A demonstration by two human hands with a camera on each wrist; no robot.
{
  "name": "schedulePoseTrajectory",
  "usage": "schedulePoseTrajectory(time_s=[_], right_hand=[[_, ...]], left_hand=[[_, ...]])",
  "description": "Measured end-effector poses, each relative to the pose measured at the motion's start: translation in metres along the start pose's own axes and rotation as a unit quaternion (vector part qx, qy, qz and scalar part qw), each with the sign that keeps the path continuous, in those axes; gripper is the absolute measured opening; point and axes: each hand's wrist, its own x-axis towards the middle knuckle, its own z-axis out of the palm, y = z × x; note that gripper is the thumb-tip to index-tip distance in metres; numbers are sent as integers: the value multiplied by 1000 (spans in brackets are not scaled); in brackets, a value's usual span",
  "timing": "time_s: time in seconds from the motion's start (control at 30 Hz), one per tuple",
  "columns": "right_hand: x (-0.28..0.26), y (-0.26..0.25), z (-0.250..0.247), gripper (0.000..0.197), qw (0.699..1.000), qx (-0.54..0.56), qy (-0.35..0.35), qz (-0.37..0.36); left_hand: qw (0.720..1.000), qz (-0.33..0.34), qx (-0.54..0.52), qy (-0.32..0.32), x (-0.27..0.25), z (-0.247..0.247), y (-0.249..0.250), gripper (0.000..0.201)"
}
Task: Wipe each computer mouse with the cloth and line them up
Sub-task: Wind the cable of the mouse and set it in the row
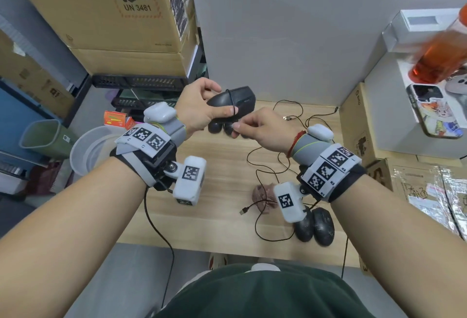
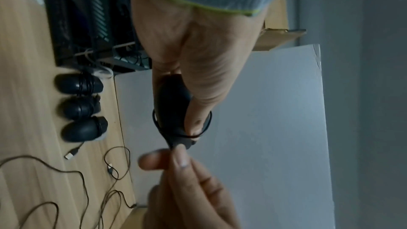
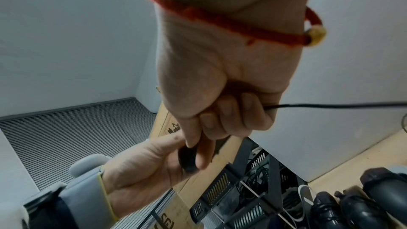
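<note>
Held mouse (image 1: 231,105): raised above the counter (image 1: 217,206), its cable (image 1: 231,101) looped round the body.
Left hand (image 1: 199,108): grip closed round the held mouse.
Right hand (image 1: 262,128): grip pinching the cable just beside the held mouse.
Three wrapped mice (image 2: 81,107): in a row on the counter below the held mouse, beside black trays (image 1: 141,92).
Two mice (image 1: 316,225): side by side, nearer the person than the held mouse.
Cloth (image 1: 261,197): crumpled near the two mice, loose cables (image 1: 267,166) lying across it.
</note>
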Motion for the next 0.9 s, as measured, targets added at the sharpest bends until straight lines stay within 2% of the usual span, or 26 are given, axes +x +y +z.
schedulePoseTrajectory(time_s=[0.13, 0.2, 0.37, 0.47, 0.63, 0.8, 0.9], right_hand=[[-5, -10, -14, 28, 1000, 10, -8, 9], [-6, -14, -20, 27, 1000, 18, -9, 1], [-3, -20, -32, 28, 1000, 16, 2, 0], [1, -22, -36, 26, 1000, 1, -4, -14], [5, -16, -38, 25, 1000, 4, 27, -4], [4, -1, -37, 25, 995, 73, 70, 24], [0, 8, -33, 24, 993, 91, 58, 40]], left_hand=[[998, -10, 58, -16, 3, -2, -8, 56], [995, -13, 89, -44, 4, -1, -9, 63], [980, -6, 154, -126, 2, 1, -11, 62], [973, -1, 147, -178, -2, 4, -9, 68], [966, 11, 115, -232, -8, 5, -2, 63], [968, 2, 28, -248, -16, 1, 3, 69], [971, 3, -28, -236, -19, -1, 9, 70]])
